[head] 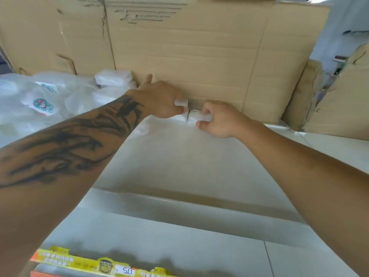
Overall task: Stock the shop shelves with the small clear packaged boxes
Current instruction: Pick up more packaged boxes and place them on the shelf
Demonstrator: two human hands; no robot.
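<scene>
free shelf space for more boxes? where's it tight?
Bare: white shelf between both forearms, from the hands back to its front edge. Crowded: left rear, plastic-wrapped packs; back, cardboard sheet, where left hand and right hand hold small clear boxes.

Hands: two, a left hand [161, 98] and a right hand [217, 118].
Small clear packaged boxes in the hands: two, one box [181, 102] in the left and one box [197, 116] in the right, side by side at the back of the shelf [179, 160].
Shelves: one white top shelf.
Cardboard sheets [189, 52]: at least three, standing behind.
Clear packages [40, 100] heaped at left: number cannot be told; two show printed labels.
Price strips [103, 266]: one, yellow.
</scene>
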